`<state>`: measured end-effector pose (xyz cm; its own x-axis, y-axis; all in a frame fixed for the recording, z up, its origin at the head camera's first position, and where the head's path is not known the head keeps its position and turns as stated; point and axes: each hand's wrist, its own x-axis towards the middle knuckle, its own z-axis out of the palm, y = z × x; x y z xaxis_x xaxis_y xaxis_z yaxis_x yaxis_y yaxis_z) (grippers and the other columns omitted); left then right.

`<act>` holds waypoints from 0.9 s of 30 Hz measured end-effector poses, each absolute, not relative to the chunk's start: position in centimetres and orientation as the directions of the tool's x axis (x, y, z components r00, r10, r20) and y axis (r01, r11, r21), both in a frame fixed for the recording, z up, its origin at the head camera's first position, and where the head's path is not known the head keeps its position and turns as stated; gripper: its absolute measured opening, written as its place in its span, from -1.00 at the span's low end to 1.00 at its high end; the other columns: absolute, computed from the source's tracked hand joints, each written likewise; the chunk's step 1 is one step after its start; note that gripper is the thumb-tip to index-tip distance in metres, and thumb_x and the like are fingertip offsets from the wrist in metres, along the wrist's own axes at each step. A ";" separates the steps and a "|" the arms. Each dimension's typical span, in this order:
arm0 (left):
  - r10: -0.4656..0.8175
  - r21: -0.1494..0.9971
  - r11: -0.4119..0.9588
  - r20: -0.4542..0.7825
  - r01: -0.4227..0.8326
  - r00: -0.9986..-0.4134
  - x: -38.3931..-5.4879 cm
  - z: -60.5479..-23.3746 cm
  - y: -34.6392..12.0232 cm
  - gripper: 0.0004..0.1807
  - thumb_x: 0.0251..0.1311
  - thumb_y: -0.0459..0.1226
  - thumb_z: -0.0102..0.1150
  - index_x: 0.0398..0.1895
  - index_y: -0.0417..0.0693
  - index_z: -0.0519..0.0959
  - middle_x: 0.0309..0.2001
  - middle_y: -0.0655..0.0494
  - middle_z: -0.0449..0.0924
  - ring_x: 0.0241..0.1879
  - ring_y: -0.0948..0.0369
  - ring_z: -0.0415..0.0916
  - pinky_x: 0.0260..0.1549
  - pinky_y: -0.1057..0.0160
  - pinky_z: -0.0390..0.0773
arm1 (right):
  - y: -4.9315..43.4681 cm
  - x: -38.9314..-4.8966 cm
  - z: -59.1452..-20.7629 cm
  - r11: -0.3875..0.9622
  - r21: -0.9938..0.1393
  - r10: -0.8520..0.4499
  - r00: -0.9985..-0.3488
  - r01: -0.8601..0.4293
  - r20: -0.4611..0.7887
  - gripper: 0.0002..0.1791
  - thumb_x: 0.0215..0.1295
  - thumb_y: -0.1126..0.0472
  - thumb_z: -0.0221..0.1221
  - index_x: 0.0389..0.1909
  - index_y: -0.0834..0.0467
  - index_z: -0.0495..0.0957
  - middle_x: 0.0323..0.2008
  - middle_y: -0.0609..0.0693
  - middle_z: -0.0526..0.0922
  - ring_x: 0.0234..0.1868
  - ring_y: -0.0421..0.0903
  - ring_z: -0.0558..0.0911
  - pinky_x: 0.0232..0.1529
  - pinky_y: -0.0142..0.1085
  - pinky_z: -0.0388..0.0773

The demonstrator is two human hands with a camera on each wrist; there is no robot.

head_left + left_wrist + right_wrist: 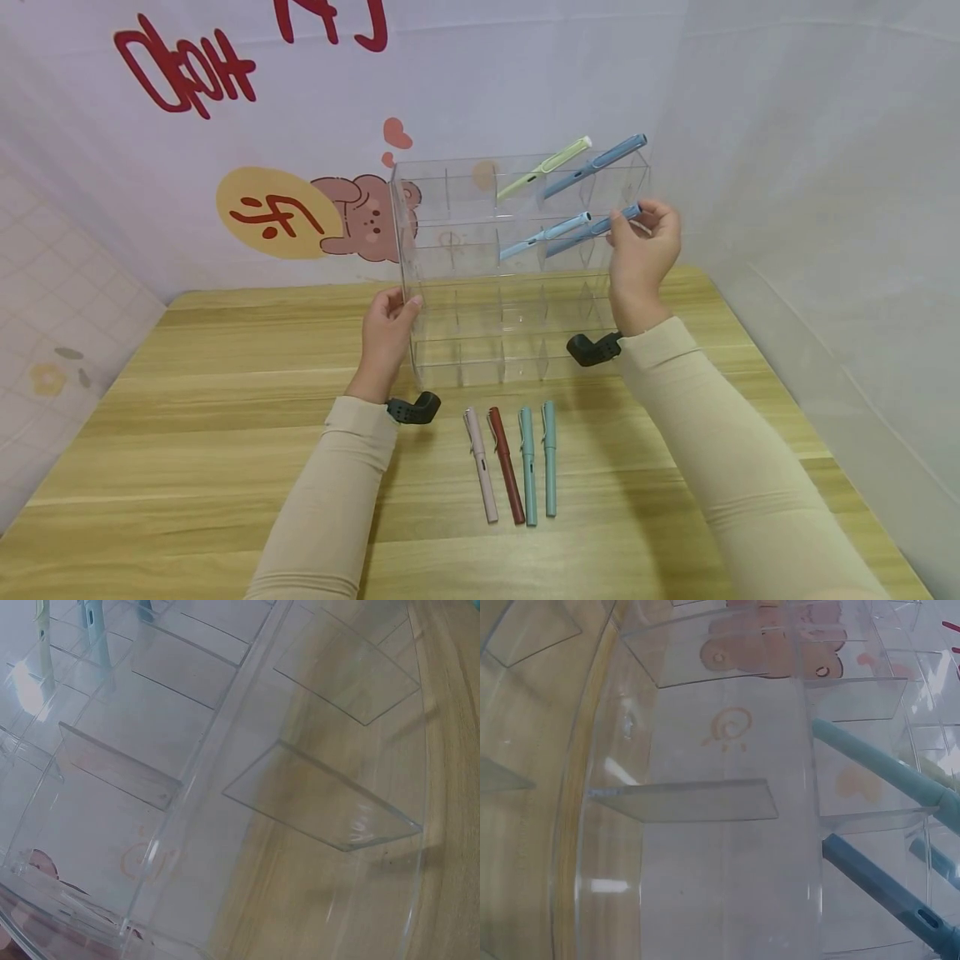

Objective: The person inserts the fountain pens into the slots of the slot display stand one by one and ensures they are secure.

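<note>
A clear acrylic pen rack [525, 367] with rows of compartments stands upright on the table. My left hand [385, 337] grips its left side panel between thumb and fingers. High on the right, my right hand [647, 250] pinches the capped end of a blue pen [592, 233], whose lower part lies in a second-row compartment. Beside that pen leans a light-blue pen [543, 237], also visible in the right wrist view [885, 769]. In the top row rest a yellow-green pen [547, 165] and a blue-grey pen [592, 167]. Neither hand's grip shows in the right wrist view.
On the wooden table [225, 433], before the rack, lie a pink pen [482, 471], a red-brown pen [507, 467] and two teal pens, one left [528, 467] and one right [551, 458]. A white cloth with printed figures [525, 75] hangs behind the rack.
</note>
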<state>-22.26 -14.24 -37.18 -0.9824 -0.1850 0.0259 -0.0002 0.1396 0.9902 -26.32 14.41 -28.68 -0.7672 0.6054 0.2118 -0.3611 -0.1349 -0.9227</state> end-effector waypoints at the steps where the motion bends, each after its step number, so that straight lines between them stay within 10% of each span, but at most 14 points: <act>1: -0.185 0.990 0.139 0.026 0.000 -0.982 -22.3 -37.2 -14.2 -0.51 0.36 -0.13 0.09 0.24 -0.22 0.35 0.18 -0.12 0.42 0.18 0.07 0.40 0.18 0.03 0.36 | 14.4 -26.3 -28.7 -0.127 -0.924 0.605 -0.766 -0.361 0.217 -0.72 0.19 0.44 0.25 -0.12 0.17 0.43 -0.20 -0.01 0.43 -0.20 -0.15 0.57 -0.16 -0.33 0.60; 27: -0.187 0.991 0.137 0.031 0.005 -0.982 -22.4 -37.3 -14.2 -0.52 0.35 -0.14 0.09 0.23 -0.22 0.36 0.17 -0.11 0.42 0.18 0.07 0.39 0.18 0.05 0.36 | 15.3 -25.2 -29.5 -0.127 -0.920 0.535 -0.807 -0.370 0.251 -0.41 0.19 0.40 0.26 0.21 0.16 0.27 -0.06 0.00 0.38 -0.06 -0.11 0.54 -0.09 -0.35 0.56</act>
